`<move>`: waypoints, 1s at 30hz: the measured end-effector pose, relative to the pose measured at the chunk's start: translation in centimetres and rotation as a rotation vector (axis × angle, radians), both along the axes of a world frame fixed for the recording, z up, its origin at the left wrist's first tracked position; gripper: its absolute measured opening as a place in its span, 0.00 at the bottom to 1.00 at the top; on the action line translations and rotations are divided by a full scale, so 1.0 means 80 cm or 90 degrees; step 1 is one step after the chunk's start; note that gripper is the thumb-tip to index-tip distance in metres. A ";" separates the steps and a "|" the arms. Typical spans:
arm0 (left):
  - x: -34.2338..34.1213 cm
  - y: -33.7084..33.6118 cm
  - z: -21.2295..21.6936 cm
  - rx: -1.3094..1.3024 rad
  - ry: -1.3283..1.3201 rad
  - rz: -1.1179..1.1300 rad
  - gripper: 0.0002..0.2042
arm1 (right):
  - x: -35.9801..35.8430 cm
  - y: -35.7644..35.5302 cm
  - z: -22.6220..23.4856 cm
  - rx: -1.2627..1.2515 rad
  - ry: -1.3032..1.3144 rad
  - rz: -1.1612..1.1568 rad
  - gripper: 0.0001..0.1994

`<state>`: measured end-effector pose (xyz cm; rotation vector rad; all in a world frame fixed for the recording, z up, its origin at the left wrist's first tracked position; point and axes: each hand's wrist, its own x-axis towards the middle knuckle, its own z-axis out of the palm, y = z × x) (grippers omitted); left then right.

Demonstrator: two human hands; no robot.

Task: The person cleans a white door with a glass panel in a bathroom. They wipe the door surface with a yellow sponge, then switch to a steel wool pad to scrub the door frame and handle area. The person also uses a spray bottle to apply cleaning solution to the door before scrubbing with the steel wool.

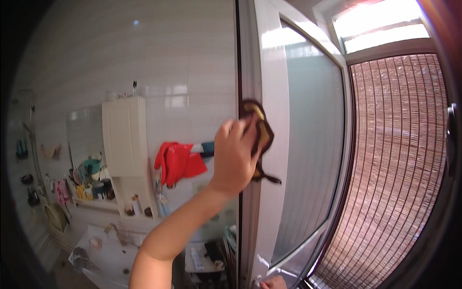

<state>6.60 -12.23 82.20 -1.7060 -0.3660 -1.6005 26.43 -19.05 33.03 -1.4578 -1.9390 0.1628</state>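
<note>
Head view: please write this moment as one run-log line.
left hand: grip on brown-yellow cloth, at edge of white door; right hand: partly seen, low by door; washbasin: lower left; blind: right

No words, labels, brands, numbers or signs can be read on any surface; fine detail is too blurred to be deciphered.

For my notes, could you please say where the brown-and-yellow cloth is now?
In the head view, the cloth is right of centre, in the left hand, by the white door frame, left of the frosted glass panel.
</note>
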 end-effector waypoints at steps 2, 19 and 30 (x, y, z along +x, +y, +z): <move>-0.007 -0.009 -0.074 -0.085 0.031 0.004 0.22 | -0.014 -0.006 0.024 -0.081 0.018 -0.015 0.18; -0.039 -0.077 -0.410 -0.600 -0.292 -0.047 0.17 | -0.008 0.036 0.031 0.152 -0.044 0.118 0.16; -0.023 -0.068 -0.250 -0.584 -0.491 -0.627 0.16 | -0.003 0.034 0.033 0.149 -0.011 0.148 0.16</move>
